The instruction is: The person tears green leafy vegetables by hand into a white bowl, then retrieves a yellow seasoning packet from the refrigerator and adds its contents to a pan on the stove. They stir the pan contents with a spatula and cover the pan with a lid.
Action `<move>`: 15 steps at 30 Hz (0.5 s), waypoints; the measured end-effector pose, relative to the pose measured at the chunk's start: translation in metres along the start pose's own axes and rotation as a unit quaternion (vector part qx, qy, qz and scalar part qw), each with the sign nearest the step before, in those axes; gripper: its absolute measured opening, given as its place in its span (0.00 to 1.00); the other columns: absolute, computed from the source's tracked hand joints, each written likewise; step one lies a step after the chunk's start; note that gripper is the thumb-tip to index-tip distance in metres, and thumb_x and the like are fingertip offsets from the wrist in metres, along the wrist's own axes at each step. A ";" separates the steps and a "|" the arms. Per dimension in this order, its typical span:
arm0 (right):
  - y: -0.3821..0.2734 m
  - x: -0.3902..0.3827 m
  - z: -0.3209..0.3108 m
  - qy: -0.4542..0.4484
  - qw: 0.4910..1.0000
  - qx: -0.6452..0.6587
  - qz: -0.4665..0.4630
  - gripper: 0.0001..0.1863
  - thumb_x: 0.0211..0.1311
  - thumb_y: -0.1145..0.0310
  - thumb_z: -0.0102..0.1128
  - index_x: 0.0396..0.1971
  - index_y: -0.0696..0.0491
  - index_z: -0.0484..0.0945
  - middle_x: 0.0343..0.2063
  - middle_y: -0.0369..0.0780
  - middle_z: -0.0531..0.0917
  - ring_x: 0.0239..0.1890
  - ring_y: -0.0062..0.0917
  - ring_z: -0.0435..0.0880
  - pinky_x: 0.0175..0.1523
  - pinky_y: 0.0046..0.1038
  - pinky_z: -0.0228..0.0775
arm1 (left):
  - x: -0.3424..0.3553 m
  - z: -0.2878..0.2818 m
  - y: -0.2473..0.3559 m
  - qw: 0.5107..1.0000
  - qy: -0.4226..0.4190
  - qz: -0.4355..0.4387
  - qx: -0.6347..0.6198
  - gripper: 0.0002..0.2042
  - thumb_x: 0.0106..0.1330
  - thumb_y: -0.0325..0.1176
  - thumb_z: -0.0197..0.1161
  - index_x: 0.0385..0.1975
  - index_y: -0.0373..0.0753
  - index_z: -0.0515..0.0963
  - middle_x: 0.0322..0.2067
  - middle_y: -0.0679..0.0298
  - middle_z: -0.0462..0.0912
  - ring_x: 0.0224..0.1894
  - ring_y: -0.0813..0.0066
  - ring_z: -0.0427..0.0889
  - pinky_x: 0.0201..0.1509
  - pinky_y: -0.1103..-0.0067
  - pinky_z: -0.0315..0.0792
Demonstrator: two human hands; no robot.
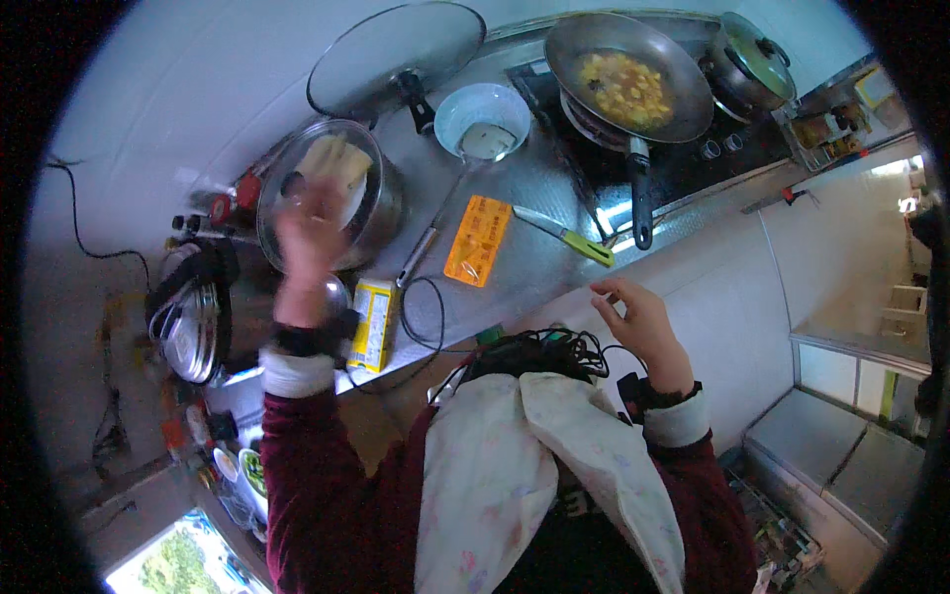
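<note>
At the left stands a large metal pot (384,226) under a clear glass lid (332,127); pale, flat pieces (341,168) show through the glass. My left hand (312,238) reaches over it, blurred, with its fingers closed round the lid's dark knob (292,185). In front of the counter's edge, my right hand (643,322) hangs in the air, empty, fingers loosely bent and thumb apart. Closest to it lies a knife (569,238) with a green handle. An orange packet (478,241) lies flat between the knife and a long-handled ladle (432,230).
The ladle's head rests in a white bowl (460,104). A wok (683,109) with yellow chunks in sauce sits on the stove (732,147), handle toward me. Beside it is a lidded pot (747,89). A big glass lid (381,54) leans on the wall. A yellow box (372,327) and black cable (440,312) lie near the front edge.
</note>
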State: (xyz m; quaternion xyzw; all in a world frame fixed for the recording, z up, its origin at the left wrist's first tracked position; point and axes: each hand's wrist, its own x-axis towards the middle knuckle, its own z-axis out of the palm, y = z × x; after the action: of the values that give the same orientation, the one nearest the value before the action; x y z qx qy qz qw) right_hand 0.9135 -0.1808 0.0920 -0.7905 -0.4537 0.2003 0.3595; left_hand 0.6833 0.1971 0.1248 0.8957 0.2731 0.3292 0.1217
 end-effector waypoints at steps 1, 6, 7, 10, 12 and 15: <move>0.013 0.000 0.000 -0.010 1.000 -0.004 0.018 0.09 0.53 0.70 0.58 0.34 0.54 0.77 0.30 0.42 0.79 0.30 0.29 0.78 0.36 0.27 0.70 | -0.034 0.037 0.032 0.976 -0.074 -0.114 -0.173 0.08 0.54 0.24 0.59 0.34 0.36 0.77 0.27 0.58 0.79 0.28 0.72 0.78 0.32 0.81 0.71; 0.077 0.024 0.014 0.032 0.996 -0.068 -0.050 0.12 0.51 0.68 0.59 0.37 0.52 0.75 0.34 0.44 0.78 0.36 0.38 0.77 0.41 0.33 0.70 | -0.096 0.126 0.040 0.960 -0.223 -0.161 0.058 0.21 0.57 0.35 0.55 0.51 0.39 0.65 0.48 0.50 0.69 0.54 0.54 0.65 0.55 0.66 0.62; 0.087 0.031 0.017 0.029 0.992 -0.073 -0.095 0.13 0.50 0.69 0.59 0.37 0.52 0.74 0.34 0.44 0.77 0.37 0.39 0.76 0.41 0.34 0.70 | -0.098 0.138 0.036 0.933 -0.260 -0.228 0.101 0.22 0.57 0.36 0.54 0.52 0.39 0.63 0.50 0.49 0.67 0.56 0.53 0.62 0.57 0.65 0.61; 0.107 0.051 0.026 -0.019 0.987 -0.089 -0.129 0.16 0.50 0.71 0.56 0.41 0.51 0.71 0.33 0.45 0.77 0.36 0.42 0.76 0.39 0.38 0.69 | -0.096 0.159 0.024 0.909 -0.286 -0.270 0.141 0.20 0.58 0.38 0.54 0.50 0.38 0.65 0.48 0.49 0.69 0.55 0.54 0.63 0.57 0.67 0.62; 0.116 0.060 0.032 -0.059 0.986 -0.119 -0.095 0.16 0.50 0.71 0.56 0.42 0.51 0.69 0.33 0.45 0.77 0.35 0.43 0.76 0.38 0.39 0.69 | -0.096 0.162 0.020 0.914 -0.270 -0.284 0.110 0.19 0.58 0.38 0.54 0.48 0.37 0.66 0.45 0.48 0.70 0.52 0.53 0.66 0.54 0.66 0.64; 0.123 0.068 0.043 -0.048 0.983 -0.150 -0.096 0.16 0.51 0.69 0.55 0.41 0.53 0.68 0.33 0.47 0.77 0.32 0.44 0.77 0.37 0.42 0.69 | -0.097 0.159 0.018 0.938 -0.221 -0.264 0.038 0.17 0.59 0.38 0.53 0.44 0.36 0.66 0.40 0.47 0.73 0.46 0.51 0.70 0.48 0.64 0.66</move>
State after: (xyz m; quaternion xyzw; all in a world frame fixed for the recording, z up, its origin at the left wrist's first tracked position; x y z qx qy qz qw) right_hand 0.9908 -0.1464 -0.0276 -0.7775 -0.5691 0.1324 0.2325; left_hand 0.7333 0.1209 -0.0385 0.8453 0.4784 0.0688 0.2276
